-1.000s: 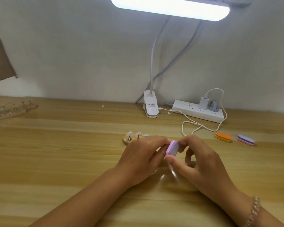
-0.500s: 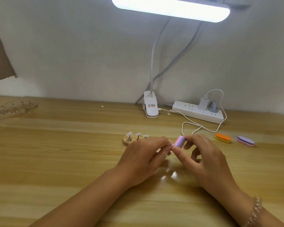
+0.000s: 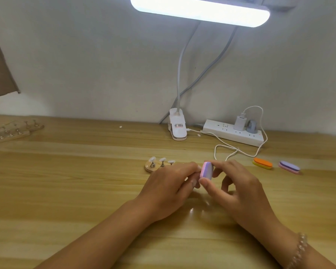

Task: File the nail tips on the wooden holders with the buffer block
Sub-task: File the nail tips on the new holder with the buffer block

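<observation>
Near the middle of the tabletop [image 3: 66, 191] we see the two hands meeting. The right hand [image 3: 239, 189] pinches a pink and purple buffer block [image 3: 207, 170] between thumb and fingertips, holding it up on its edge. The left hand [image 3: 169, 189] sits just beside the block, its fingers curled toward the block's left face. What lies under those fingers is hidden, so we cannot tell whether that hand grips anything. It covers the right end of a wooden holder [image 3: 150, 167], whose left end shows three pale nail tips [image 3: 152, 159] standing on small pegs. We note a beaded bracelet [image 3: 299, 251] on the right wrist. Toward the right edge an orange buffer [image 3: 262, 163] and a purple buffer [image 3: 289, 166] lie flat, near each other but apart. Along the far edge, by the wall, sit a white power strip [image 3: 233, 133] and a lamp clip [image 3: 177, 127], with the lit lamp bar [image 3: 200, 11] overhead. More spare holders [image 3: 12, 131] lie at the far left corner.
</observation>
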